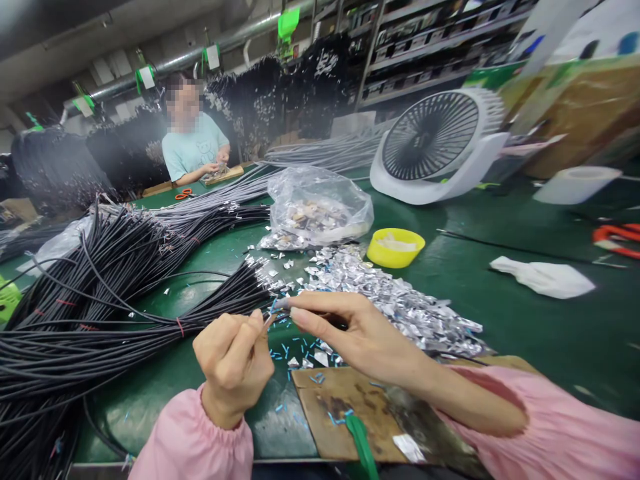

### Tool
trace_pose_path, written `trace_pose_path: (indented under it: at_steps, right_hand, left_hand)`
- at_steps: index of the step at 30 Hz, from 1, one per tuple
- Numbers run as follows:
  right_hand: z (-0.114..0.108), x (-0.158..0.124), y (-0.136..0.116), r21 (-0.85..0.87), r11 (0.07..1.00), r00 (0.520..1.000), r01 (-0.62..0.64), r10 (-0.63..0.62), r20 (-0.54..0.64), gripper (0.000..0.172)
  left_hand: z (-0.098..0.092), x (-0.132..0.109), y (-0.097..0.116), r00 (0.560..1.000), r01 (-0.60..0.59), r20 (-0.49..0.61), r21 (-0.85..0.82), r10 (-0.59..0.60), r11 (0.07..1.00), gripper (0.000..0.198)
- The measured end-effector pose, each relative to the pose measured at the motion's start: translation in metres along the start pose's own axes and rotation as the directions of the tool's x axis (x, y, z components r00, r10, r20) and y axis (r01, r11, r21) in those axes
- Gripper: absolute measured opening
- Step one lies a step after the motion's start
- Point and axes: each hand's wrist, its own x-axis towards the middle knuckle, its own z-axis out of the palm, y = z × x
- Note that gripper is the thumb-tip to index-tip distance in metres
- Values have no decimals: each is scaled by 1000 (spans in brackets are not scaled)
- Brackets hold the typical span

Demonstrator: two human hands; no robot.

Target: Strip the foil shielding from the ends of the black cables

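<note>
1. Blue shows on the thin wire end [273, 308] held up between my hands, over the green surface [545, 340] and near the stripped ends of the black cable bundle [150, 330].
2. My left grip [234, 360] is pinching that wire end between thumb and forefinger, the other fingers curled in.
3. My right grip [357, 337] reaches in from the other side, finger and thumb close together at the tip; I cannot tell whether they pinch it.
4. I judge the step in hand to be fine fingertip work on this one end.
5. To my mind the next move calls for a firm left pinch and a light, exact right touch.
6. Blue snippets [285, 350] lie below, foil scraps [400, 307] behind my right grip, and a green-handled tool [357, 440] on the wooden board [320, 400] nearest me.
</note>
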Motion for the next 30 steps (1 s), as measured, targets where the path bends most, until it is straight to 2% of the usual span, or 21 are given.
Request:
trace_pose_path:
  at_steps: [11, 14, 17, 25, 30]
  right_hand:
    - [0, -1, 3, -30, 1000, 999, 4, -5, -32, 26]
    - [0, -1, 3, -55, 998, 997, 4, -8, -78, 25]
    - [0, -1, 3, -84, 996, 991, 30, -41, -131, 23]
    - [2, -1, 1, -113, 985, 976, 128, -145, -164, 19]
    - [1, -1, 0, -80, 995, 979, 58, -72, -191, 17]
  left_hand:
    - [2, -2, 0, 1000, -5, 24, 19, 4, 1000, 31]
    - [3, -3, 1, 999, 38, 20, -29, -37, 999, 22]
    - [4, -3, 1, 990, 139, 24, -117, -137, 983, 10]
    - [3, -5, -1, 923, 371, 219, -291, -316, 882, 21]
    - [2, -3, -2, 852, 504, 355, -355, -386, 787, 20]
